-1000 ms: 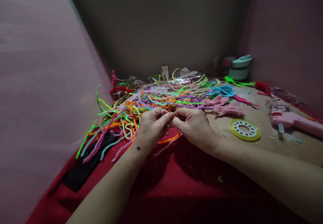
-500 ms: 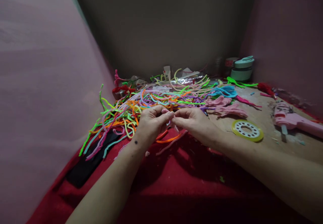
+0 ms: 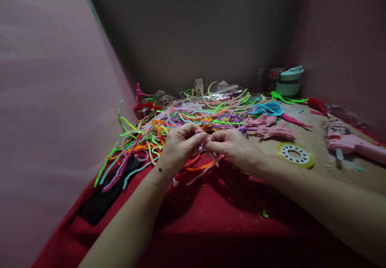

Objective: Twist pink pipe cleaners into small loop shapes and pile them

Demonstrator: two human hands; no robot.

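My left hand (image 3: 184, 144) and my right hand (image 3: 231, 145) meet at the near edge of a heap of coloured pipe cleaners (image 3: 187, 117). Between their pinched fingertips is a pink pipe cleaner (image 3: 213, 157), bent, with an end hanging down below the fingers. Both hands are closed on it, thumbs against forefingers; the fingers cover part of its shape. More pink pipe cleaners (image 3: 271, 131), twisted into a bundle, lie just beyond my right hand. Orange and pink strands (image 3: 201, 167) rest on the red cloth (image 3: 211, 215) beneath my hands.
To the right lie a yellow tape roll (image 3: 283, 155) and a pink glue gun (image 3: 346, 142) on a brown board (image 3: 319, 177). A mint-green container (image 3: 288, 83) stands at the back right. Something flat and black (image 3: 99, 205) lies at left. Pink walls (image 3: 51, 111) flank the workspace.
The pink pipe cleaner's end now hangs lower and more visibly beneath my fingers. Both hands have shifted only slightly and keep their pinch.
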